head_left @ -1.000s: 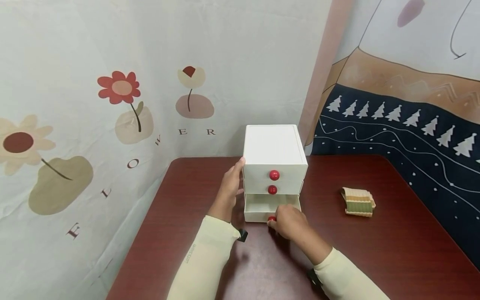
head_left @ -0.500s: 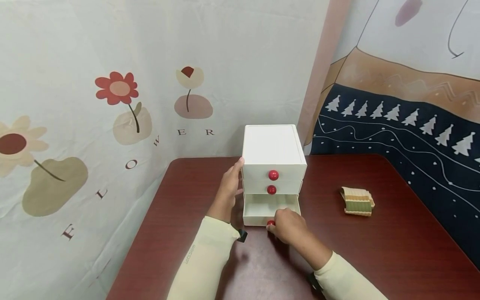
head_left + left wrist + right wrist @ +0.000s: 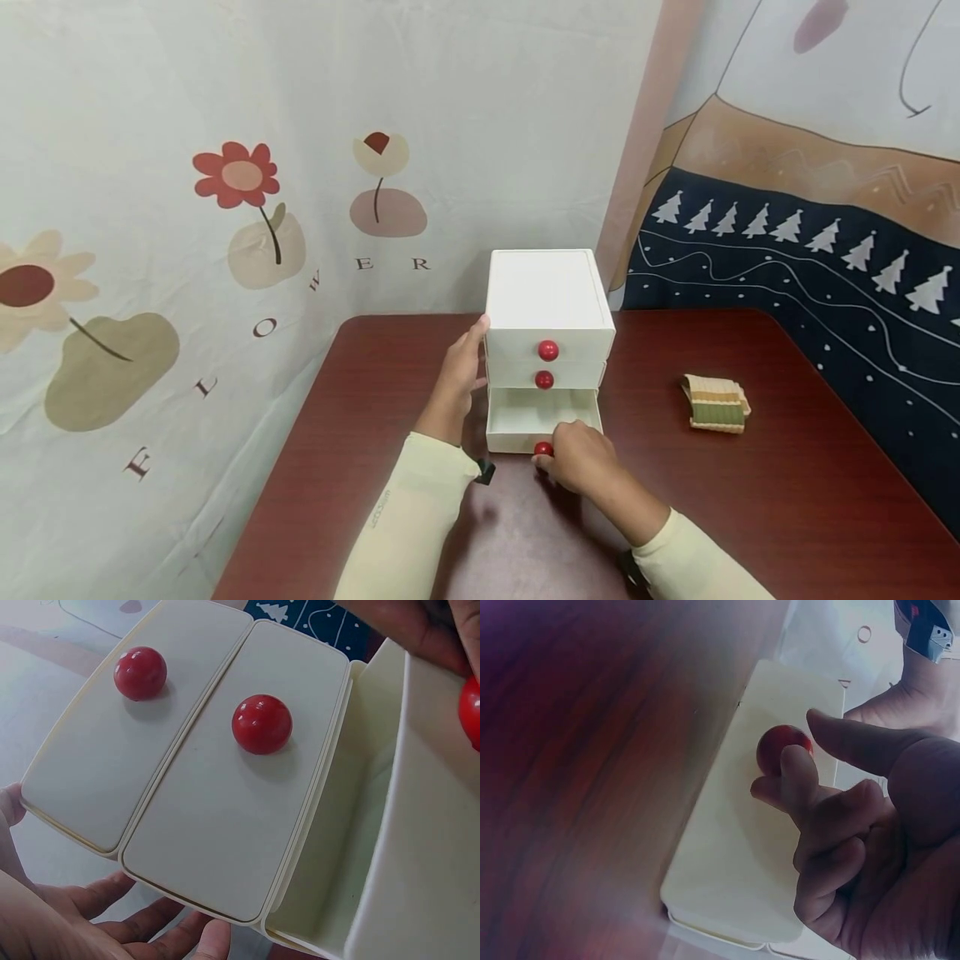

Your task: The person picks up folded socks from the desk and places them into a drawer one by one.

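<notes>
A small white drawer unit (image 3: 551, 292) with red ball knobs stands on the table. Its lowest drawer (image 3: 513, 442) is pulled out, and its visible inside holds nothing. My left hand (image 3: 456, 371) rests along the unit's left side, thumb by the top front corner; in the left wrist view its fingers (image 3: 161, 919) extend along the side. My right hand (image 3: 581, 454) is at the lowest drawer's knob (image 3: 543, 449). In the right wrist view its curled forefinger touches that red knob (image 3: 780, 746), with the thumb close on the other side.
A folded cloth-like piece (image 3: 716, 403), striped green and cream, lies on the dark red table (image 3: 750, 500) to the right. Behind the table hang a flower-printed backdrop (image 3: 465, 125) and a navy one with trees (image 3: 757, 258).
The lowest drawer has come slightly further out towards me with my right hand at its knob; over the last half second it barely moves. My left hand has stayed on the unit's side.
</notes>
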Available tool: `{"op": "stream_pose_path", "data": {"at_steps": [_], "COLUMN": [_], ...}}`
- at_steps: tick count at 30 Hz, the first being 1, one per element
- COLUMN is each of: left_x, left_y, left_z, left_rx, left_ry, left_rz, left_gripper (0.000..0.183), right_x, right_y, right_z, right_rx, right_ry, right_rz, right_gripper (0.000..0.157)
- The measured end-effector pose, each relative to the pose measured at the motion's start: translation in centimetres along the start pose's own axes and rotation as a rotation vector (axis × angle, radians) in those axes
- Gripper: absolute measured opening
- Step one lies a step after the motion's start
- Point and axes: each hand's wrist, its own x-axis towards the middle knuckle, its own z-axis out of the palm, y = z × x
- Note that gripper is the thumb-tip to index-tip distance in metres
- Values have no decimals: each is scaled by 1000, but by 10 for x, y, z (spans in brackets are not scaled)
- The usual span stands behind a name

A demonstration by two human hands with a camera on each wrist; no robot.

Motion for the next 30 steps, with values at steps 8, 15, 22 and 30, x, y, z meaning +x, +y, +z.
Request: {"op": "stream_pose_path", "data": {"at_steps": [8, 15, 22, 30], "left_x": [-1, -2, 0, -1], "left_y": [1, 2, 2, 1], "left_z": [2, 3, 2, 1], "left_rx": [-9, -19, -16, 4], "left_ry": [4, -3, 5, 7], "left_rz": [-9, -9, -2, -9], "left_gripper": [81, 79, 80, 82], "right_x": [-8, -14, -10, 0], "right_y": [15, 45, 85, 125], "right_z": [-9, -32, -57, -75], "right_rx": [47, 132, 188, 233], "right_ry": [-39, -38, 34, 114], "right_rz": [18, 36, 27, 53], "right_gripper": [55, 48, 35, 28]}}
